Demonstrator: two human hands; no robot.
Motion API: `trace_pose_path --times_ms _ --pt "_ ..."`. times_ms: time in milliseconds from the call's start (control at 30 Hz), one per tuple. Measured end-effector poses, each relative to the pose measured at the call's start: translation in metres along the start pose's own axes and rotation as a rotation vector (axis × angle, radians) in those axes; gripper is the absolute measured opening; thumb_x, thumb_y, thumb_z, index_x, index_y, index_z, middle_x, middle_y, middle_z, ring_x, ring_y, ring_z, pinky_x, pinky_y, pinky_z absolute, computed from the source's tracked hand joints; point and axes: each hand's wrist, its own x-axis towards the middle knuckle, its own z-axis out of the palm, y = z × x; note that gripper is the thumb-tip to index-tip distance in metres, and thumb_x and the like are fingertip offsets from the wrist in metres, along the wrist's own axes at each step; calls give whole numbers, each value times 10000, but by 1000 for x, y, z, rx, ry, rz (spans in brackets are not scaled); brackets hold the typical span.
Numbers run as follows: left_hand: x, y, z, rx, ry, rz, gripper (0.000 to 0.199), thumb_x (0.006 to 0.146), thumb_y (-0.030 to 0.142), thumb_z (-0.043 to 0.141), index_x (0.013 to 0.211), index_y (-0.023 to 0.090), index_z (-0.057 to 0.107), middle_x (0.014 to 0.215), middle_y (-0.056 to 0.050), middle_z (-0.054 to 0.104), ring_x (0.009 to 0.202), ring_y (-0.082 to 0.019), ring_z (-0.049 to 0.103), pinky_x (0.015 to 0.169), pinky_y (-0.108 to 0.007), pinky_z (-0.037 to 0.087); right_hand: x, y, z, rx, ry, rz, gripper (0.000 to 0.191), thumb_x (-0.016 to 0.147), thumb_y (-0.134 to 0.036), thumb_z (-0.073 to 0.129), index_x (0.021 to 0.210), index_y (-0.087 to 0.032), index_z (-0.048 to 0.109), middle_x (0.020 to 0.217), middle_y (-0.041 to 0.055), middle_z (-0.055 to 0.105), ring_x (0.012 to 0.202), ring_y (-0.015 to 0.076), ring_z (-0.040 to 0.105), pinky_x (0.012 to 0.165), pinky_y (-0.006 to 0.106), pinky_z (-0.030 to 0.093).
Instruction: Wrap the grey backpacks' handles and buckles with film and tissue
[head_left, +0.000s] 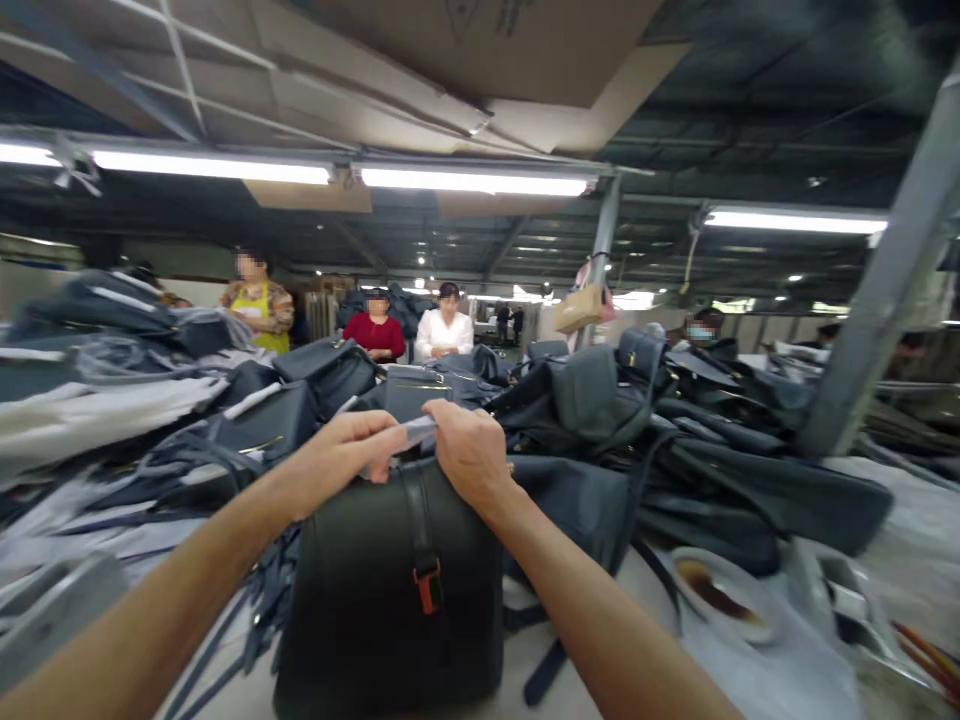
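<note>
A dark backpack-like bag [397, 600] stands upright in front of me, with a strap and a reddish buckle [428, 588] down its front. Above its top edge, a whitish translucent wrap [420, 430] stretches between my two hands. My left hand [360, 445] is closed on one end of this wrap, thumb and fingers pinched together. Wrapped round the other end is my right hand [472, 450], its fingers curled at the bag's top. The bag's top handle is mostly hidden by my hands.
Dark bags [585, 400] and straps lie heaped across the table, with white sheets [90, 420] at left. A bowl of brown liquid [720, 595] sits at right, near a metal post [885, 260]. Several people, one in a red top [375, 335], are beyond the heap.
</note>
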Motion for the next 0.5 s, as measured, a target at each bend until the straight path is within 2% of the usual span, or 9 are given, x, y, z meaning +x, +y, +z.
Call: trace_pose_path --times_ms 100,200,300,367,500 --pt "10 -8 0 -2 12 13 371 870 470 519 632 185 508 555 42 503 561 -115 431 594 -238 343 9 14 -1 -45 -24 58 203 974 -209 421 995 -216 623 938 41 739 850 193 662 701 275 345" --pt "23 -22 10 33 23 -13 349 861 465 491 640 195 480 500 68 425 506 -106 385 536 -232 300 1 25 10 -32 -42 96 179 946 -176 444 881 -195 610 832 44 726 720 183 635 611 278 283" --pt "35 -31 15 110 21 -39 343 865 453 471 638 195 484 487 74 401 478 -102 363 500 -229 274 -10 34 24 -7 -25 98 161 907 -125 462 833 -190 590 794 39 715 678 177 618 592 278 255" --pt "39 -27 14 176 -2 -36 355 871 438 460 616 194 493 488 61 445 472 -105 384 496 -231 288 -14 36 29 4 5 89 151 892 -118 470 821 -192 581 779 35 710 667 176 615 591 278 252" --pt "38 -1 13 321 -3 12 343 865 418 489 621 186 557 595 26 559 586 -136 488 549 -245 325 -15 35 31 25 72 57 164 885 -127 463 790 -201 573 727 24 693 640 182 607 592 281 273"
